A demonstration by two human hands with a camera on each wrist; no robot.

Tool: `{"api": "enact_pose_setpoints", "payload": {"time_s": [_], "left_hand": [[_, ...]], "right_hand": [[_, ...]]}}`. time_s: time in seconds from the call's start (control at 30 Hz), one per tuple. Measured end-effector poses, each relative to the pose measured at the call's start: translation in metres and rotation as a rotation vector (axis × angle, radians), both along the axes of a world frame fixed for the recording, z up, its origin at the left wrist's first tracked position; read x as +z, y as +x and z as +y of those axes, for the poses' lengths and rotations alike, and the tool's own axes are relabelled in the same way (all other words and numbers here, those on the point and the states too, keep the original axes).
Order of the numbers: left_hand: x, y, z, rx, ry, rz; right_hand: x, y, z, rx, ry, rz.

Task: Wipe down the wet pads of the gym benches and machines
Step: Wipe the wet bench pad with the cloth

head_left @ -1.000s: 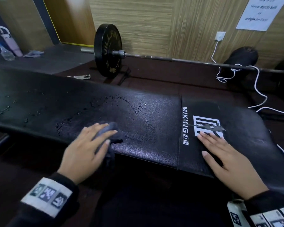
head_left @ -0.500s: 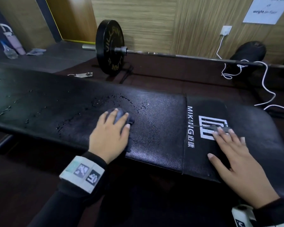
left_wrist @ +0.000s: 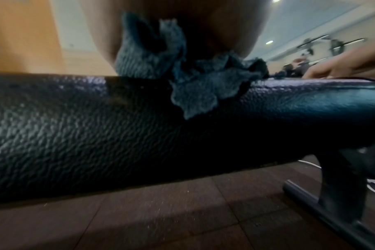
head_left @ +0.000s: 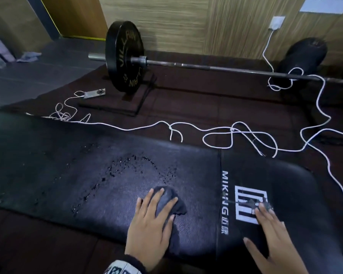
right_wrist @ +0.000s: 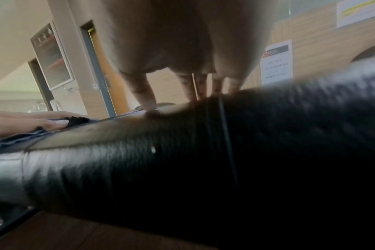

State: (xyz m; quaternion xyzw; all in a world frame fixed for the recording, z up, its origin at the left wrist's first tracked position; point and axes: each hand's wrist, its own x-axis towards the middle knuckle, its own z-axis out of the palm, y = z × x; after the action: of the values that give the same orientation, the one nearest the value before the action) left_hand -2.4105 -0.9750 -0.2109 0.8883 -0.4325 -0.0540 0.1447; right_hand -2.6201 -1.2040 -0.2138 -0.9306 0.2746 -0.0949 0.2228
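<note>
Black vinyl bench pad [head_left: 127, 194] was mid-wipe: left hand [head_left: 151, 224] pressed the cloth [head_left: 166, 200] flat-fingered near the front edge; right hand [head_left: 273, 240] rested open, empty. Droplets [head_left: 127, 165] (farther left) probably came next.

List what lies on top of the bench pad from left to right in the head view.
water droplets → left hand pressing the dark cloth → MIKING lettering → white logo → right hand, flat on the bench pad.
</note>
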Motion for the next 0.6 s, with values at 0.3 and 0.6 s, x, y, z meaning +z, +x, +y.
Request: {"api": "enact_pose_setpoints", "payload": {"time_s": [0.3, 0.6], "left_hand": [[0.018, -0.001, -0.014, 0.189, 0.203, 0.120], [0.021, 0.006, -0.016, 0.197, 0.258, 0.200]], "right_hand": [[0.027, 0.047, -0.016, -0.178, 0.173, 0.373], [0.056, 0.072, -0.027, -0.233, 0.405, 0.657]]}}
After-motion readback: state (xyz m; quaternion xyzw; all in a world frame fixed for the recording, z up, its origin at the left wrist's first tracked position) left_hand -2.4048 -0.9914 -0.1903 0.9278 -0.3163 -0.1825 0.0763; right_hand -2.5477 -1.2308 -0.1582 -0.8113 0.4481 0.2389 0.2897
